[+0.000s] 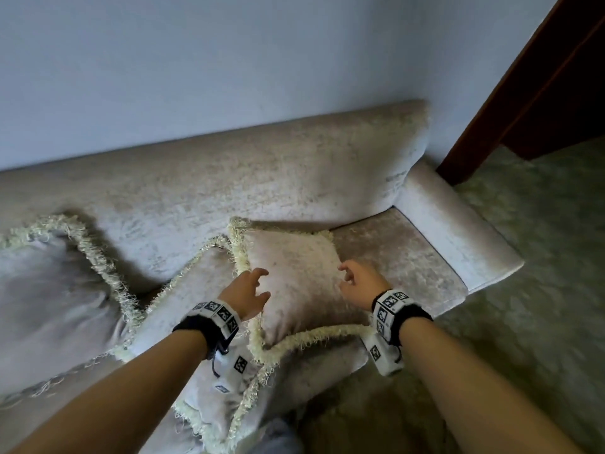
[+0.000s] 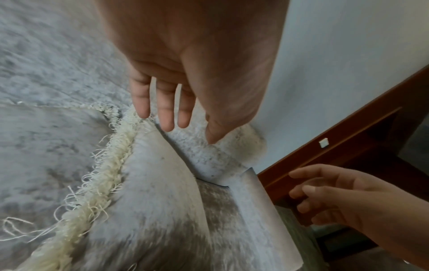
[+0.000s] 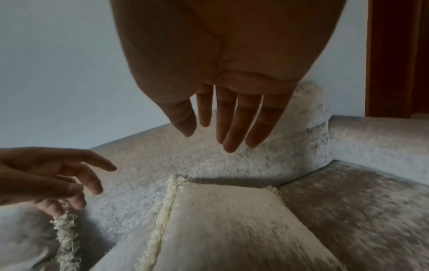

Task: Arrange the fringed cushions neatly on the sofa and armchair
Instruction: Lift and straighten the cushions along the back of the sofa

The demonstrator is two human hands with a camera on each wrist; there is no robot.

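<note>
Three pale cushions with cream fringe lie on the beige sofa (image 1: pixel 229 178). The smallest cushion (image 1: pixel 294 290) rests flat on the seat near the right end and overlaps a second cushion (image 1: pixel 196 290). A third cushion (image 1: pixel 49 290) leans at the left. My left hand (image 1: pixel 262 283) hovers over the small cushion's left edge, and my right hand (image 1: pixel 345 275) hovers over its right edge. Each has relaxed fingers and holds nothing. In the left wrist view my left hand (image 2: pixel 188 132) hangs above the fringe (image 2: pixel 109 174). My right hand (image 3: pixel 209 141) hangs over the small cushion (image 3: pixel 227 229).
The sofa's right armrest (image 1: pixel 458 231) borders a bare stretch of seat (image 1: pixel 402 257). Behind it stands a dark wooden door frame (image 1: pixel 523 93) against the pale wall. Green patterned carpet (image 1: pixel 523 322) covers the floor at the right.
</note>
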